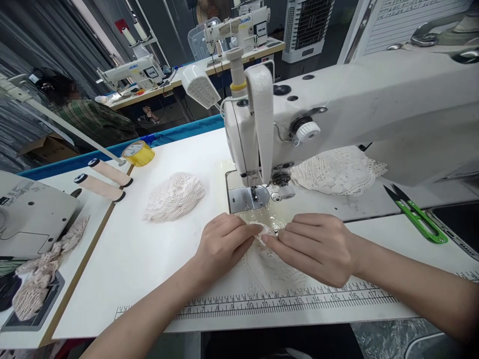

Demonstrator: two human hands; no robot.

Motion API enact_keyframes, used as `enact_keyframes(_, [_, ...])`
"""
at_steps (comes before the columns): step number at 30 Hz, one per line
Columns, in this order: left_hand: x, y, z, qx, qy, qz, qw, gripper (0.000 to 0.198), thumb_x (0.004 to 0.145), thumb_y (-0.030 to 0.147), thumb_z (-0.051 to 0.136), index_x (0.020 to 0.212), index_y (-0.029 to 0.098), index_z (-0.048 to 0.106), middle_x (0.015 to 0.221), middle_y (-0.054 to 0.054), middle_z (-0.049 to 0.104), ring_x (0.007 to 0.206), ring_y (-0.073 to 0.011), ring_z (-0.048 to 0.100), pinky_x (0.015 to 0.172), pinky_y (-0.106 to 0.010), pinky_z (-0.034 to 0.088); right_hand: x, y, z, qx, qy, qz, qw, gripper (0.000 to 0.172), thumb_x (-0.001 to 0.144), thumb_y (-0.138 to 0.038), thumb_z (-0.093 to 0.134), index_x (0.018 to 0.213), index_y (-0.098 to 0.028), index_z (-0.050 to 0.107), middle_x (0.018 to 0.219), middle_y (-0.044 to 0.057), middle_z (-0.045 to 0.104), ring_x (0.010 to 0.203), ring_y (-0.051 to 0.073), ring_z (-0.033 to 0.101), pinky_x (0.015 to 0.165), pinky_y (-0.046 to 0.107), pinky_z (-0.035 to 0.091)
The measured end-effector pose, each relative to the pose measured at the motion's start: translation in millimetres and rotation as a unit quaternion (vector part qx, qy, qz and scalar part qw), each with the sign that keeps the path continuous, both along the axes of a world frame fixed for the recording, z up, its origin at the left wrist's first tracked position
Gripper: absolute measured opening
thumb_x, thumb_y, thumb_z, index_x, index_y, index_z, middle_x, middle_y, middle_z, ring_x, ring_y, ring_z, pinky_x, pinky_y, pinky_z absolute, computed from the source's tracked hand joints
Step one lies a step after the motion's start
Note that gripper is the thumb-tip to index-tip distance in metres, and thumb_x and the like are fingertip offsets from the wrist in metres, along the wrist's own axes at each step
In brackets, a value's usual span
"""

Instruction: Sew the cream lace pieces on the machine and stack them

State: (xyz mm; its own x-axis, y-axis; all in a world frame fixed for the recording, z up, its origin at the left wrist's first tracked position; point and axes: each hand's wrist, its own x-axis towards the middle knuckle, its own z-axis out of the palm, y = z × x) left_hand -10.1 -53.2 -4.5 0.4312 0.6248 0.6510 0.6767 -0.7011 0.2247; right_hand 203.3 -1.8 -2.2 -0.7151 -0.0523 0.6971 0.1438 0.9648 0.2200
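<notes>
The lace (277, 267) I hold: white, openwork pattern. My tabletop (112, 259): white, with black ruler markings (280, 301). Also mine: snips (413, 222), green-handled, black-bladed; tape roll (142, 155), yellow; two thread spools (99, 188), pale peach, black-ended.

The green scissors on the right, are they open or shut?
Open. The green scissors have their two dark blades spread apart, and you can see a gap between the tips.
</notes>
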Motion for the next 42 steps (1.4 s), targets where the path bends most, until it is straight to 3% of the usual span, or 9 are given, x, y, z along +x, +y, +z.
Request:
enact_keyframes(6, [-1,-1,-1.6,0.015,0.018,0.014,1.000,0.025,0.093,0.010,0.053,0.115,0.018,0.058,0.065,0.004,0.057,0.058,-0.0098,0.052,0.056,-0.023,0.044,1,-1,-7.4,-0.002,-0.015,-0.014,1.000,0.022,0.089,-0.009,0.053,0.099,-0.022,0.067,0.067,-0.004,0.061,0.058,0.012,0.054,0.049,0.028,0.045])
enact_keyframes(13, [-4,0,-5.5,0.027,0.005,0.027,0.999,0.011,0.089,0.010,0.061,0.098,0.016,0.064,0.068,0.002,0.063,0.058,-0.0092,0.055,0.055,-0.024,0.040,0,-1,-7.1,-0.003,-0.002,-0.001,1.000,0.018,0.088,-0.007,0.054,0.092,-0.020,0.066,0.065,-0.003,0.061,0.058,0.012,0.053,0.047,0.027,0.042])
enact_keyframes(17, [-2,-4,3.0,-0.019,0.009,0.004,1.000,0.005,0.089,0.014,0.062,0.088,0.017,0.066,0.067,0.002,0.065,0.058,-0.0098,0.058,0.053,-0.026,0.037,3,-5,11.2,-0.116,-0.028,-0.001,0.993,0.021,0.092,-0.008,0.048,0.089,-0.021,0.064,0.061,-0.004,0.059,0.053,0.011,0.051,0.046,0.027,0.039])
enact_keyframes(19, [1,-9,13.5,-0.147,-0.010,-0.060,0.987,0.006,0.088,0.018,0.065,0.083,0.019,0.066,0.068,0.004,0.068,0.060,-0.0093,0.060,0.057,-0.027,0.039,8,-7,27.9,-0.272,-0.074,0.011,0.959,0.020,0.094,-0.013,0.049,0.084,-0.021,0.063,0.058,-0.006,0.057,0.049,0.009,0.048,0.045,0.026,0.037])
enact_keyframes(22, [5,-14,28.0,-0.359,-0.052,-0.154,0.919,0.005,0.085,0.023,0.070,0.081,0.023,0.068,0.072,0.007,0.070,0.064,-0.0080,0.062,0.071,-0.029,0.043,14,-7,48.2,-0.545,-0.147,0.049,0.824,0.014,0.092,-0.022,0.059,0.079,-0.022,0.064,0.056,-0.008,0.055,0.046,0.006,0.048,0.042,0.020,0.037])
enact_keyframes(25, [9,-13,27.3,-0.401,-0.063,-0.114,0.907,0.010,0.086,0.022,0.069,0.077,0.021,0.065,0.070,0.007,0.067,0.061,-0.0084,0.058,0.076,-0.031,0.043,13,3,45.8,-0.636,-0.171,-0.002,0.753,0.016,0.090,-0.029,0.062,0.076,-0.023,0.065,0.053,-0.008,0.052,0.045,0.008,0.046,0.039,0.020,0.034])
enact_keyframes(32, [9,4,-11.2,-0.203,0.051,0.134,0.969,0.017,0.083,0.024,0.071,0.095,0.019,0.061,0.084,0.000,0.065,0.075,-0.0170,0.057,0.069,-0.033,0.038,-13,25,-1.3,-0.533,-0.107,-0.169,0.822,0.018,0.091,-0.028,0.056,0.086,-0.020,0.072,0.066,-0.001,0.066,0.054,0.011,0.055,0.051,0.024,0.037])
enact_keyframes(38, [9,-3,-14.0,0.007,0.154,0.099,0.983,0.017,0.090,0.017,0.061,0.107,0.019,0.065,0.108,-0.002,0.071,0.098,-0.0207,0.061,0.082,-0.038,0.038,-20,28,-8.7,-0.457,-0.091,-0.232,0.854,0.021,0.093,-0.032,0.055,0.092,-0.023,0.074,0.071,0.000,0.069,0.055,0.013,0.057,0.053,0.026,0.039])
enact_keyframes(42, [11,-12,-13.1,0.001,0.209,0.094,0.973,0.028,0.095,0.020,0.053,0.121,0.015,0.061,0.123,-0.004,0.067,0.113,-0.0224,0.059,0.091,-0.042,0.036,-16,30,-14.4,-0.430,-0.072,-0.257,0.862,0.020,0.093,-0.030,0.056,0.092,-0.020,0.073,0.090,0.005,0.070,0.075,0.019,0.064,0.066,0.032,0.047])
